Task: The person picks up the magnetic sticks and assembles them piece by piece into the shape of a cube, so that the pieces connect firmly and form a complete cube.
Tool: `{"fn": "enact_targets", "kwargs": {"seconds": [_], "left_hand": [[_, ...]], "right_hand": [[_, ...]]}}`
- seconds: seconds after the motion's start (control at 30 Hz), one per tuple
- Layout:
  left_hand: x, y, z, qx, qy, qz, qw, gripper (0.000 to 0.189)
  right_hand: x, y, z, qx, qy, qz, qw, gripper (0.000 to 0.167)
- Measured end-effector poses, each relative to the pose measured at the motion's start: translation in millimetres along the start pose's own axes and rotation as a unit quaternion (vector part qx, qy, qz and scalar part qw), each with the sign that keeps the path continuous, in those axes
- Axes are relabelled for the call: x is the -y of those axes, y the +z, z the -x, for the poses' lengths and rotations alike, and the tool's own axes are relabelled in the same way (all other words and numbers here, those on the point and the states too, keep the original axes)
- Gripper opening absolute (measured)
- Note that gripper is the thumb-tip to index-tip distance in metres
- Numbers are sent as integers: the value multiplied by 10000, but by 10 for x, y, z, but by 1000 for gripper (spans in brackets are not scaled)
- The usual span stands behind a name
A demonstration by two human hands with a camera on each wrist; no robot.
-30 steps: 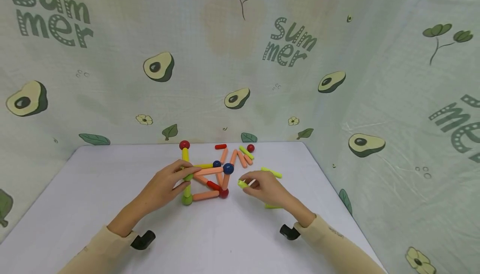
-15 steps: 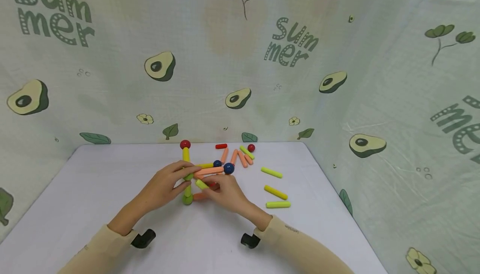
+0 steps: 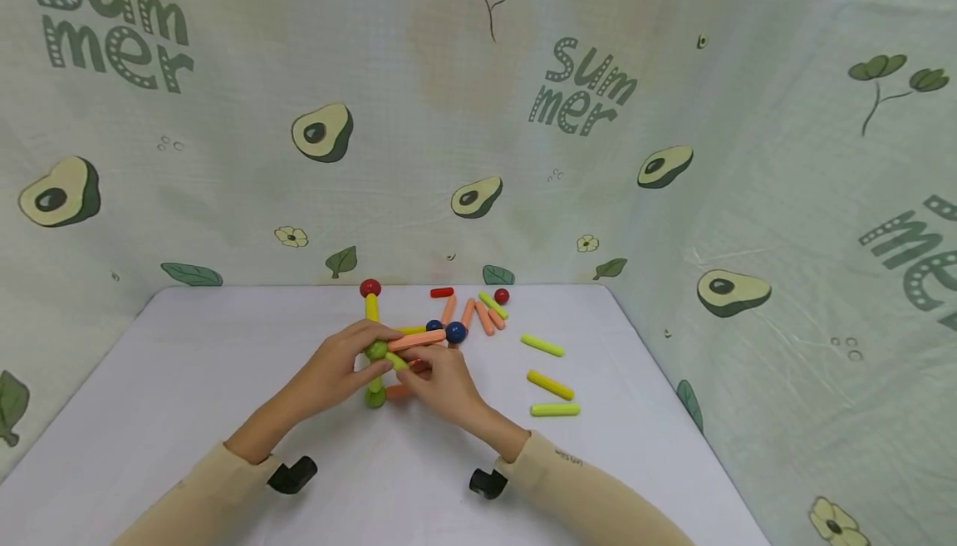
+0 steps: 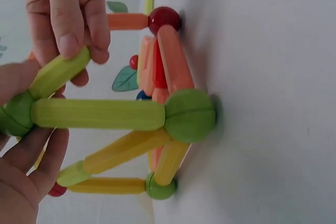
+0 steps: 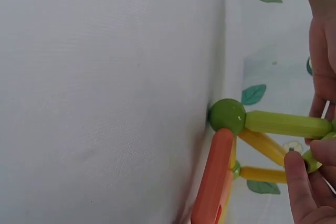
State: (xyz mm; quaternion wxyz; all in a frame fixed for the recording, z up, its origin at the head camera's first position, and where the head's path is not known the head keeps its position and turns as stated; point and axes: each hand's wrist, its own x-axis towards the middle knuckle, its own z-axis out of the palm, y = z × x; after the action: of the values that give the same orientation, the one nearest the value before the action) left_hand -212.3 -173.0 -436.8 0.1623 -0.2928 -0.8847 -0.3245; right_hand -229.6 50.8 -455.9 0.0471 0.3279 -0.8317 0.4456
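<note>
While the left hand [image 3: 338, 365] grips the upper green ball [image 3: 376, 351] at the left of the stick frame [image 3: 416, 341], the right hand [image 3: 444, 378] pinches a lime rod [image 4: 59, 75], its end at that ball; a sideways push could probably twist the joint off its upright rod [image 4: 100, 114] (loose rods [image 3: 555, 409] lie farther right).

The short, lime-green faceted rod [image 4: 62, 72] looks like smooth plastic with a soft satin sheen. The round, dark green ball [image 5: 227, 116] at the structure's base, also plastic-looking, is glossier and catches small highlights. The white tabletop [image 3: 187, 363] appears matt. The pale, avocado-printed backdrop [image 3: 224, 205] is lightly creased cloth; the beige sleeve [image 3: 591, 484] is matt fabric.
</note>
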Motion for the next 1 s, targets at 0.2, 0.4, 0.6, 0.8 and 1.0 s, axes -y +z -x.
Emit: {"fn": "enact_targets", "kwargs": {"seconds": [0.2,0.4,0.6,0.8,1.0], "left_hand": [[-28,34,-15,57,-393,405,9984,44],[-39,51,-7,38,-483,388,9981,44],[-45,63,-21,47,-622,358,9974,45],[-52,53,-30,97,-698,361,9969,45],[-47,60,-28,128,-661,409,9969,46]], "right_hand": [[-12,-36,31,128,128,47,9998,34],[-92,-299,143,572,154,251,9979,29],[-330,-850,284,912,386,1074,9893,19],[-689,-1346,409,1092,1059,2557,9547,17],[-962,-1587,570,1325,1652,3079,9275,19]]}}
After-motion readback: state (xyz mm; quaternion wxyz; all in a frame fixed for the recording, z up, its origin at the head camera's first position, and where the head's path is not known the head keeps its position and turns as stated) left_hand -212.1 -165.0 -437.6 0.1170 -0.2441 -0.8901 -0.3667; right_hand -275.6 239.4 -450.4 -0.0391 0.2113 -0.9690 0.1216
